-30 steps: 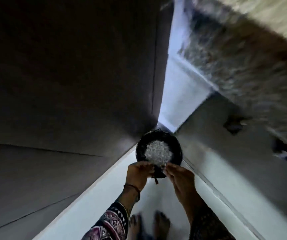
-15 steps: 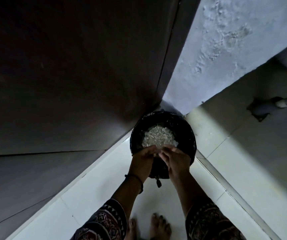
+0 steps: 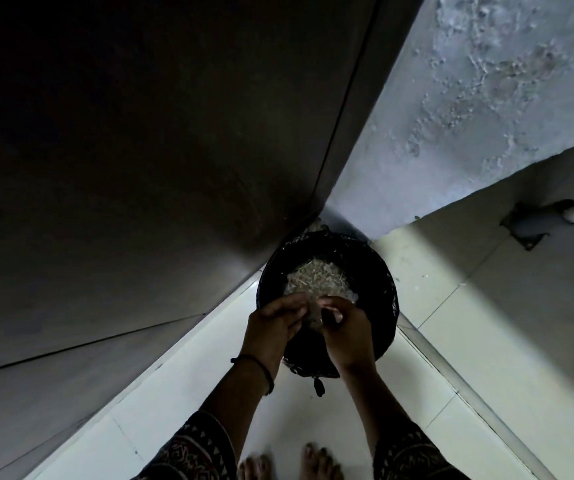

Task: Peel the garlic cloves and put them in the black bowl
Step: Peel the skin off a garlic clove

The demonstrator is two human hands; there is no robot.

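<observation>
A round black bin (image 3: 384,271) lined with a black bag stands on the floor in a corner. A pale heap of papery garlic skins (image 3: 316,275) lies inside it. My left hand (image 3: 273,329) and my right hand (image 3: 346,336) hover together over the bin's near half, fingertips almost touching. Between them both hands pinch a small pale, blurred clump of skins (image 3: 313,320). No whole garlic clove shows, and no black bowl is in view.
A dark door or cabinet front (image 3: 140,168) fills the left. A rough blue-grey wall (image 3: 469,98) rises behind the bin. A grey pipe (image 3: 555,218) enters the tiled wall at right. My bare feet (image 3: 318,462) stand on the white floor tiles (image 3: 174,393).
The view has swung down and steadied on the bin, which looks larger and nearer. My hands have drawn closer together over its near half.
</observation>
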